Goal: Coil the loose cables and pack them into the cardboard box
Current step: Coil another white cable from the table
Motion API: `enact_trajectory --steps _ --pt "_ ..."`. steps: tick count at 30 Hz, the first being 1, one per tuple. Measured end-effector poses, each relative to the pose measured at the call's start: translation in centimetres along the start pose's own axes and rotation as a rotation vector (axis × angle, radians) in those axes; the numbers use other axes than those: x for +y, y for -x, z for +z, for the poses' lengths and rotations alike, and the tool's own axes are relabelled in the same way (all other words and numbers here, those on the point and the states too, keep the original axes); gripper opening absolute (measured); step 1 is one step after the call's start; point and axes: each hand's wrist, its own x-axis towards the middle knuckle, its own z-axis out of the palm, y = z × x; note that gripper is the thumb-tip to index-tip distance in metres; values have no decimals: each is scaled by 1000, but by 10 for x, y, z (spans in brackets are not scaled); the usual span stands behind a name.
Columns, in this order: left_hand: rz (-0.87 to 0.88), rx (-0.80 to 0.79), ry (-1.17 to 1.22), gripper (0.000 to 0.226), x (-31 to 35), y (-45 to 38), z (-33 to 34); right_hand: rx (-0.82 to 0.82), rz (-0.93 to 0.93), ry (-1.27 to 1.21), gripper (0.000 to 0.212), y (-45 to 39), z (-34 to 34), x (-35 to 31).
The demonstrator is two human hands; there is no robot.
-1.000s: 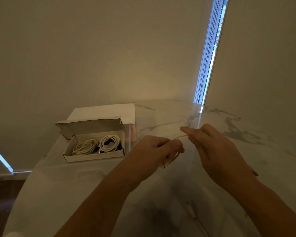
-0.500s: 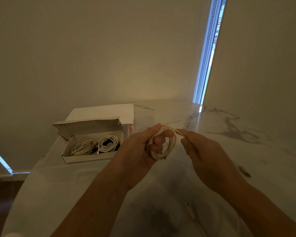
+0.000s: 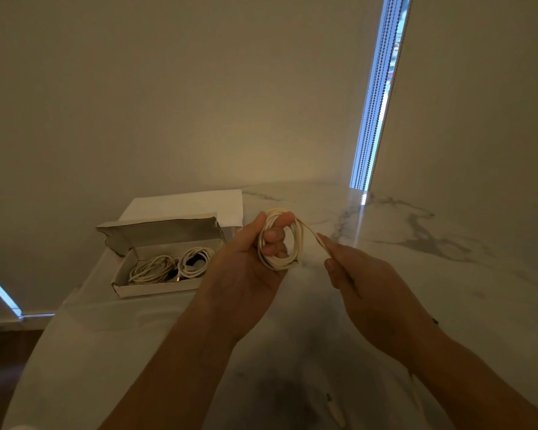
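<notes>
My left hand [image 3: 249, 259] holds a coil of white cable [image 3: 288, 259] looped round its fingers, above the marble table. A short tail of that cable runs right to my right hand [image 3: 367, 280], which pinches its end between thumb and fingers. The open cardboard box [image 3: 156, 287] sits to the left on the table with its lid flap up. Inside it lie two coiled white cables [image 3: 174, 265] and something dark between them.
A white sheet or flat box [image 3: 199, 203] lies behind the cardboard box against the wall. The marble table [image 3: 432, 259] runs right to a window blind with a bright gap [image 3: 376, 113]. A small white plug [image 3: 336, 411] lies on the table near me.
The cable was stretched between my hands a second ago. It is now wound in several loops round my left hand, and my right hand has drawn the tail out to the right.
</notes>
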Motion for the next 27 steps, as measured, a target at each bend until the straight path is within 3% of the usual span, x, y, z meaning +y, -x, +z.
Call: enact_trajectory --steps 8,27 --pt "78 46 102 47 0 2 6 -39 -39 4 54 3 -1 -6" --pt "291 147 151 47 13 0 0 -94 -89 27 47 14 -11 -24"
